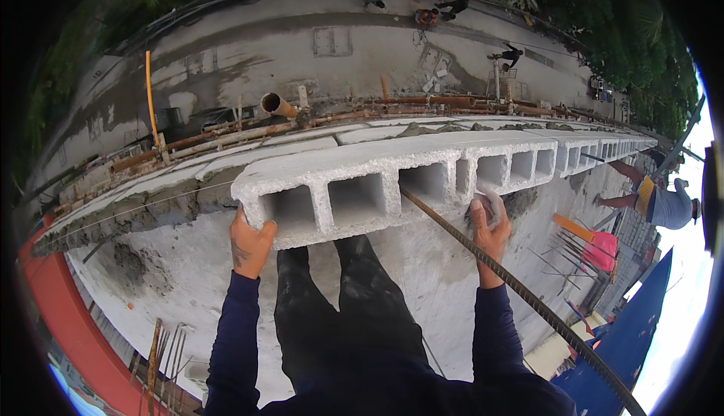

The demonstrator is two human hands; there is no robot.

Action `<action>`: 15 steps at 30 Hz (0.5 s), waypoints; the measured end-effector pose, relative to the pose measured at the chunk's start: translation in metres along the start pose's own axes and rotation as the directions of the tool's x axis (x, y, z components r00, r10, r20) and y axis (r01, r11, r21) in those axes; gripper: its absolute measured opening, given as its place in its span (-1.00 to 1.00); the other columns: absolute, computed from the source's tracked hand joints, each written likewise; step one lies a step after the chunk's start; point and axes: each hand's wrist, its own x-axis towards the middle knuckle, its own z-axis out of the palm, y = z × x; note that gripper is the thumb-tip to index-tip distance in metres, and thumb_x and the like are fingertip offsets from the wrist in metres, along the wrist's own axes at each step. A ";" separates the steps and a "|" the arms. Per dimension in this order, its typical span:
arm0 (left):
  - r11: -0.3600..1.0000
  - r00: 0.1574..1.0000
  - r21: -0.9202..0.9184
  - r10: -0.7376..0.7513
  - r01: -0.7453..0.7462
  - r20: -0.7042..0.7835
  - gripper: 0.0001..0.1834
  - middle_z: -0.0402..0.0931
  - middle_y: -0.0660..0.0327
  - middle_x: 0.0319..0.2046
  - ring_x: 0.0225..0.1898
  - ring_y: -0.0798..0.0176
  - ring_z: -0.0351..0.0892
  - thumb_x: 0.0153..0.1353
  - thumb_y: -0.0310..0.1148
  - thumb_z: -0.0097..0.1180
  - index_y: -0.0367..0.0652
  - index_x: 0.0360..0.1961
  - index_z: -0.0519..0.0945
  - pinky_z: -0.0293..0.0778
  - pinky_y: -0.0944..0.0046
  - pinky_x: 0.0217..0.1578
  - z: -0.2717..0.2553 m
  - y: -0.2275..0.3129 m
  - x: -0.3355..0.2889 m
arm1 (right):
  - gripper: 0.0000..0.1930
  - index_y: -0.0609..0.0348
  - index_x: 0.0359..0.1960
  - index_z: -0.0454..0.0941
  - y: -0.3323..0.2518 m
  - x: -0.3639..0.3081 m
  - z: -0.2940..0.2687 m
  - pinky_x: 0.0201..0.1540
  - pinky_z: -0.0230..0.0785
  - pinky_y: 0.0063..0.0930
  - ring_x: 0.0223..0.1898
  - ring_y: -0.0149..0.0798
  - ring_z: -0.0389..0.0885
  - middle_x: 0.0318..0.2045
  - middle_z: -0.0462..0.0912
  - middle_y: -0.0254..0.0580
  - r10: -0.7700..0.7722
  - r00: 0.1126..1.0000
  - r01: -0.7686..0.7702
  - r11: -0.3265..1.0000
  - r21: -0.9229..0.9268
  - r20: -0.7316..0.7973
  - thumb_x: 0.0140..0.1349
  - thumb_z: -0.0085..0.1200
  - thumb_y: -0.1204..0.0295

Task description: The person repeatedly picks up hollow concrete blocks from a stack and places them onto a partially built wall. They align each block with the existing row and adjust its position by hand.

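Note:
A pale grey hollow concrete block (pixel 320 227) lies on top of a block wall, its open cells facing up toward me. My left hand (pixel 251 241) grips its left end, thumb on the near edge. At the other end my right hand (pixel 490 231) is closed round the near corner, its fingertips whitish with dust and partly hidden. A ribbed steel bar (pixel 520 288) comes up out of one of the block's cells and slants toward the lower right. Grey mortar (pixel 170 205) lies along the wall to the left, under a thin taut string.
More hollow blocks (pixel 603 148) continue the row to the right, where another person (pixel 667 203) stands. Rusty pipes (pixel 279 105) and an upright orange pole (pixel 151 99) run beyond the wall. Far below is a paved street (pixel 264 46) with people. Loose bars and a pink bag (pixel 601 250) are at right.

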 end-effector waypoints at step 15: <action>0.955 0.979 0.219 -0.205 0.197 0.014 -0.19 0.39 -0.35 -0.06 0.03 -0.25 0.38 -0.07 -0.10 0.21 -0.62 0.03 0.28 0.30 0.07 0.06 -0.006 0.011 0.006 | -0.46 0.41 -0.12 0.47 0.004 0.057 0.049 -0.15 0.40 -0.29 -0.21 0.06 0.60 -0.29 0.61 0.18 0.095 0.938 -0.011 0.969 -0.245 0.334 -0.01 0.24 0.19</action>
